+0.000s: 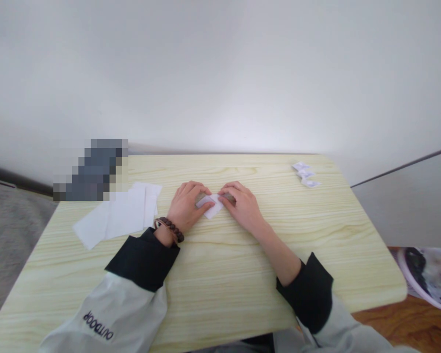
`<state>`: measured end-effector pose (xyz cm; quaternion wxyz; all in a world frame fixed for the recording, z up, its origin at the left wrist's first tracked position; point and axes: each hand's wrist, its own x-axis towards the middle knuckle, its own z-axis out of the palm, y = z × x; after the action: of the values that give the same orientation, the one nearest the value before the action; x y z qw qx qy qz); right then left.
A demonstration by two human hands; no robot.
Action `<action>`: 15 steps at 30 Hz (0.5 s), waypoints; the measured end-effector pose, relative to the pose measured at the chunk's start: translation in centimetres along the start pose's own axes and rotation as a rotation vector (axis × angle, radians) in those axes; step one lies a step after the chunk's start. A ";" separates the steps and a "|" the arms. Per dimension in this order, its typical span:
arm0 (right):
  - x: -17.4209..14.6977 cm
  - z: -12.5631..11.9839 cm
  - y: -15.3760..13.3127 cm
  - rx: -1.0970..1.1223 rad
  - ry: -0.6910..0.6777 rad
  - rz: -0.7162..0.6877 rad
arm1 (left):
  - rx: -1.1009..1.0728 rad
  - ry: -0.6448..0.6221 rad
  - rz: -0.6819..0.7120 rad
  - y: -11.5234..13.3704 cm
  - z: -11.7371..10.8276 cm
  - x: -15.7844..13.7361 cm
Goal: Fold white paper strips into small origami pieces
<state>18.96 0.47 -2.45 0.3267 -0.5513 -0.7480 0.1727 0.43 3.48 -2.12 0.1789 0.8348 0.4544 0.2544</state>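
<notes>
A small piece of folded white paper (213, 210) is held between my two hands, low over the middle of the table. My left hand (186, 205), with a dark beaded bracelet at the wrist, pinches its left side between thumb and fingers. At its upper right corner, my right hand (242, 205) grips the paper in the same way. The fingers cover parts of its edges. Several flat white paper sheets (127, 215) lie overlapping to the left of my left hand.
Small folded white paper pieces (305, 174) sit in a row at the table's back right. A blurred dark object (95, 171) is at the back left. The wood-grain table (213, 289) meets a white wall. A bin (426, 274) stands on the floor at the right.
</notes>
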 end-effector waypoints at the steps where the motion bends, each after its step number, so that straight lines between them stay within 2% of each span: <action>1: 0.1 0.0 0.0 0.034 0.004 -0.016 | -0.021 0.008 0.000 0.0 0.0 0.0; 5: 0.0 -0.2 0.0 0.127 0.005 -0.064 | -0.120 0.036 0.022 0.1 -0.1 0.1; 9: -0.3 -0.4 -0.1 0.132 -0.037 -0.069 | -0.217 0.033 0.036 0.4 -0.4 0.0; 15: -0.5 -0.4 -0.5 0.121 -0.070 -0.135 | -0.234 0.038 0.014 1.1 -0.9 -0.1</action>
<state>18.96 -0.22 -2.00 0.3442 -0.4723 -0.7826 0.2143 0.60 2.86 -0.81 0.2648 0.8062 0.4192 0.3227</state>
